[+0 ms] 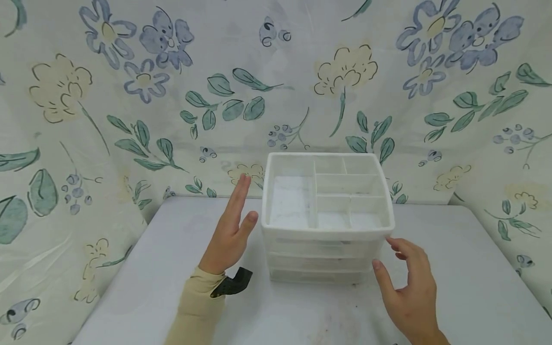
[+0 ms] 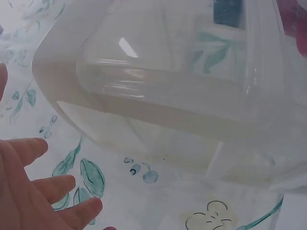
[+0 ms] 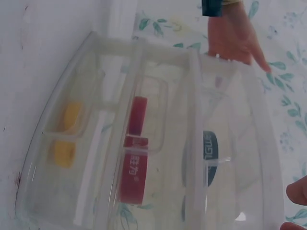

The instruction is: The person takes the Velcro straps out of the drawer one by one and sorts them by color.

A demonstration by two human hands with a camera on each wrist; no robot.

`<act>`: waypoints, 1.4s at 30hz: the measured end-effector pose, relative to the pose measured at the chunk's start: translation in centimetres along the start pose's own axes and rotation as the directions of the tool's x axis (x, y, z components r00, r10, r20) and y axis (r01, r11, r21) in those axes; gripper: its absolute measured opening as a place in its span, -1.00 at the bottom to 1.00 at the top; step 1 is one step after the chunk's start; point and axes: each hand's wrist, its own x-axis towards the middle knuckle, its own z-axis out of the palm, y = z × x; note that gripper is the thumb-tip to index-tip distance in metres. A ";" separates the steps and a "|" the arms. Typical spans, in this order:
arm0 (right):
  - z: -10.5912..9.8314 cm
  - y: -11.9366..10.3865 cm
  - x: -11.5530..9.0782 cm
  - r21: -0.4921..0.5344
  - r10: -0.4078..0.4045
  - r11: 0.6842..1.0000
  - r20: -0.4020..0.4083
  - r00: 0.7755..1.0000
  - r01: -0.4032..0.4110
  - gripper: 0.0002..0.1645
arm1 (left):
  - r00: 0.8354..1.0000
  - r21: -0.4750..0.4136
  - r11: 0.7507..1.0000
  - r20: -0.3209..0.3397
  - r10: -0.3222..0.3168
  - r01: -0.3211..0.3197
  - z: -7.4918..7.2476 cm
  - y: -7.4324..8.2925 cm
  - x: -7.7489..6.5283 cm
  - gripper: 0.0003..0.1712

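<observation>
A white plastic drawer organizer (image 1: 327,233) stands upright on the table, with stacked drawers below and a divided open tray on top. My left hand (image 1: 228,235) is held up beside its left side, fingers straight and apart from it. Near the front right corner hovers my right hand (image 1: 411,282), its fingers loosely bent and holding nothing, the index fingertip right at the rim. Through the clear drawer fronts in the right wrist view show yellow rolls (image 3: 64,152), a red item with white lettering (image 3: 133,172) and a dark item with lettering (image 3: 210,158).
The white table (image 1: 465,268) extends around the organizer, with small dark specks in front of it. A floral-patterned sheet (image 1: 258,57) hangs behind and along both sides. A black strap (image 1: 233,282) hangs at the left sleeve's cuff.
</observation>
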 end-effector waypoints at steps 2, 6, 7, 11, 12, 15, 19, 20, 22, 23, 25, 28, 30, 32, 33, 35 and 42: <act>0.4 -0.1 -0.1 0.036 -0.033 0.999 -0.016 0.999 0.033 -0.45 | 1.000 -0.009 1.000 -0.009 0.017 -0.017 0.3 0.2 0.1 -0.22; 0.9 -0.7 -0.5 0.081 -0.046 0.996 -0.006 0.999 0.046 -0.47 | 0.999 -0.026 0.999 -0.023 0.047 -0.048 0.7 0.5 0.3 -0.22; 1.0 -1.0 -0.6 0.092 -0.040 0.995 0.006 0.999 0.039 -0.46 | 0.998 -0.028 0.998 -0.024 0.053 -0.054 0.8 0.6 0.3 -0.22; 1.3 -1.9 -1.0 0.135 0.027 0.990 0.076 0.997 -0.037 -0.43 | 0.997 -0.033 0.996 -0.015 0.078 -0.078 1.1 0.7 0.4 -0.19; 1.3 -2.2 -1.1 0.145 0.056 0.987 0.101 0.993 -0.070 -0.43 | 0.997 -0.033 0.996 -0.011 0.081 -0.082 1.2 0.6 0.4 -0.18; 1.6 -2.6 -1.4 0.181 0.120 0.972 0.172 0.978 -0.151 -0.45 | 0.996 -0.038 0.995 -0.004 0.092 -0.092 1.4 0.7 0.4 -0.17; 2.2 -2.8 -1.8 0.261 0.135 0.945 0.234 0.963 -0.196 -0.48 | 0.994 -0.037 0.993 -0.002 0.114 -0.114 1.5 0.9 0.5 -0.19; 2.3 -2.9 -1.8 0.284 0.139 0.936 0.249 0.959 -0.209 -0.49 | 0.993 -0.037 0.992 -0.003 0.120 -0.120 1.5 0.9 0.5 -0.20; 2.7 -3.0 -2.0 0.334 0.137 0.915 0.269 0.953 -0.226 -0.50 | 0.992 -0.034 0.991 -0.003 0.129 -0.129 1.5 0.9 0.6 -0.22; 2.8 -3.1 -2.0 0.360 0.138 0.902 0.283 0.949 -0.239 -0.52 | 0.991 -0.032 0.991 -0.004 0.130 -0.130 1.5 0.9 0.6 -0.23; 3.2 -3.4 -2.2 0.399 0.149 0.876 0.308 0.940 -0.270 -0.54 | 0.991 -0.027 0.991 -0.007 0.135 -0.135 1.5 0.9 0.6 -0.26; 3.6 -3.8 -2.3 0.430 0.197 0.833 0.356 0.913 -0.348 -0.59 | 0.989 -0.018 0.989 -0.007 0.145 -0.146 1.5 0.9 0.6 -0.29; 3.8 -4.1 -2.3 0.451 0.242 0.791 0.390 0.888 -0.414 -0.63 | 0.988 -0.017 0.987 -0.003 0.157 -0.157 1.5 0.9 0.6 -0.30; 4.0 -4.2 -2.3 0.472 0.280 0.741 0.430 0.858 -0.478 -0.64 | 0.986 -0.019 0.986 0.000 0.165 -0.165 1.5 0.8 0.7 -0.30; 4.0 -4.2 -2.3 0.485 0.286 0.719 0.446 0.848 -0.498 -0.64 | 0.986 -0.022 0.986 0.005 0.167 -0.167 1.5 0.8 0.7 -0.30; 4.2 -4.2 -2.2 0.502 0.298 0.682 0.474 0.828 -0.532 -0.61 | 0.986 -0.024 0.986 0.014 0.168 -0.168 1.6 0.7 0.7 -0.31; 4.6 -4.4 -2.1 0.531 0.326 0.579 0.545 0.772 -0.619 -0.52 | 0.985 -0.023 0.985 0.028 0.173 -0.172 1.7 0.8 0.8 -0.31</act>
